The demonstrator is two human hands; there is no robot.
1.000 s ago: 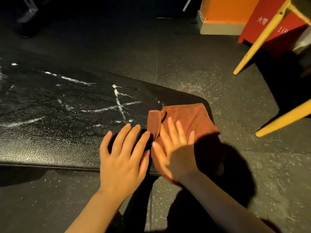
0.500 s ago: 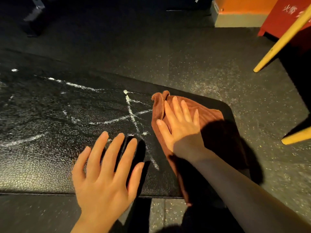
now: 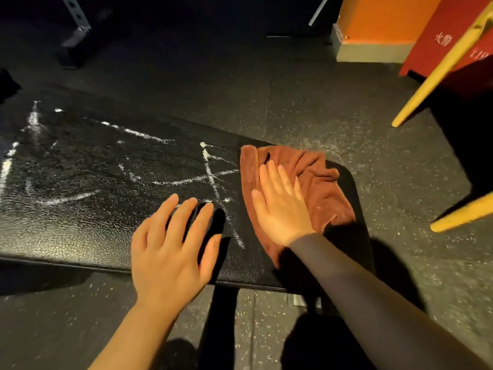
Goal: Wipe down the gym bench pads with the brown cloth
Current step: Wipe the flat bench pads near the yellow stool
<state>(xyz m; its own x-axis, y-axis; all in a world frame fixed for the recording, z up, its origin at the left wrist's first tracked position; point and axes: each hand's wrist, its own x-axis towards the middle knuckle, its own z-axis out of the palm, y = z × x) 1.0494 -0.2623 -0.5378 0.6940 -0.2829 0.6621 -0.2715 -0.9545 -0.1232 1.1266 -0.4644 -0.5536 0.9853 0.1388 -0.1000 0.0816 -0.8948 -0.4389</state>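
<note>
A black textured bench pad stretches across the left and middle, streaked with white chalk lines. The brown cloth lies crumpled on the pad's right end. My right hand presses flat on the cloth's left part with straight fingers. My left hand rests flat on the bare pad near its front edge, fingers spread, just left of a chalk stroke and apart from the cloth.
Speckled dark rubber floor surrounds the bench. Yellow frame bars slant in at the right, a lower one near the pad's end. An orange wall base and a red cabinet stand behind. A metal upright is far left.
My right hand has pushed the cloth away from me across the pad's right end. My left hand stays flat on the pad near the front edge. The view has shifted.
</note>
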